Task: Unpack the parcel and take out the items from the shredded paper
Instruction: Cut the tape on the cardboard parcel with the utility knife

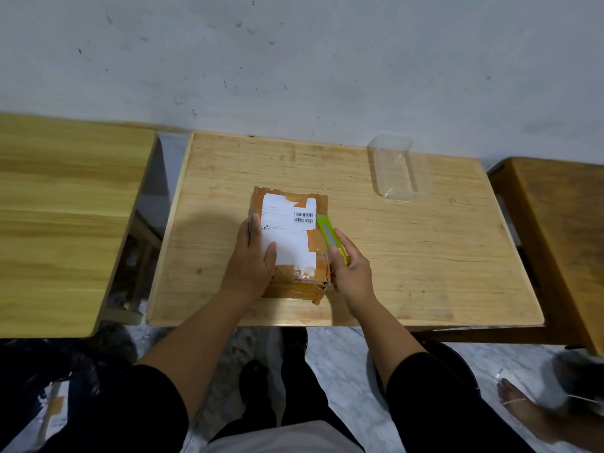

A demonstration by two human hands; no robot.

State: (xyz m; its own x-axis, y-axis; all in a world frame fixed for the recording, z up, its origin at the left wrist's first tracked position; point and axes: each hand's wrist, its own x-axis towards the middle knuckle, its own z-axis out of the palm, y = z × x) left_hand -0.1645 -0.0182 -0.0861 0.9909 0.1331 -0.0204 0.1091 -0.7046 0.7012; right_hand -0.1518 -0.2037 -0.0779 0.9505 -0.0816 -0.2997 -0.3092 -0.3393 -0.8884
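Left hand [253, 259] presses flat on the taped parcel [289, 243], lengthwise toward the bench's [425, 256] far edge, while right hand [351, 273] grips a green cutter [330, 237] along its right side.

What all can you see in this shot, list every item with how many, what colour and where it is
parcel: one, brown cardboard taped over, white label on top, middle of the centre table
utility knife: one, lime green, along the parcel's right edge
clear plastic container: one, transparent, far right part of the centre table
centre table: one, light wood
side tables: two, wood, one at left, a darker one at right
wall: grey, scuffed, behind the tables
floor: pale marbled
another person's foot: one, bare, lower right
hands: two; left hand rests on the parcel, right hand grips the knife
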